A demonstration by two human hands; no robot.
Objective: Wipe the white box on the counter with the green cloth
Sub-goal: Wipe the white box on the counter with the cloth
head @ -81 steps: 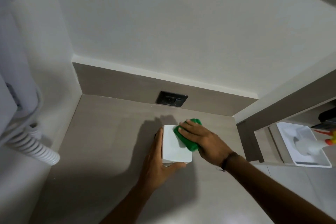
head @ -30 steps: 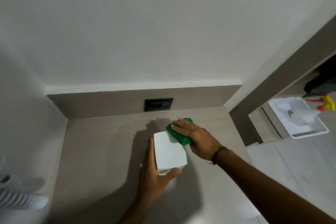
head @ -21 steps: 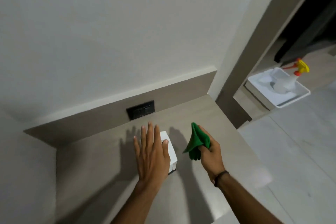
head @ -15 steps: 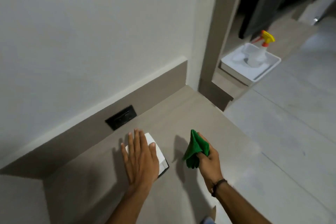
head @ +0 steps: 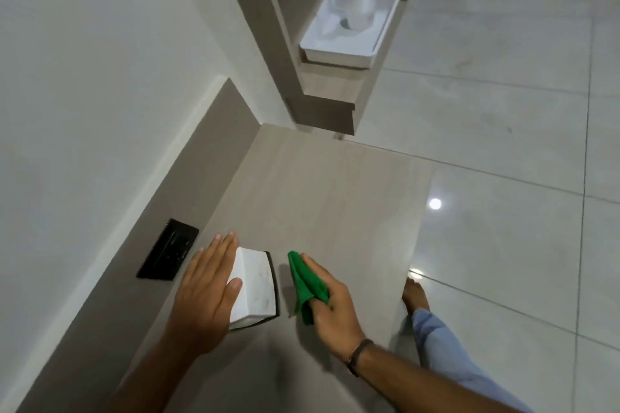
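On the counter the box lies under the flat, open left hand. Just right of it, apart, the right hand holds its grip closed on the bunched cloth.

Lower centre, the box sits on the counter; wall socket left, cloth right; spray bottle in the tray at top.
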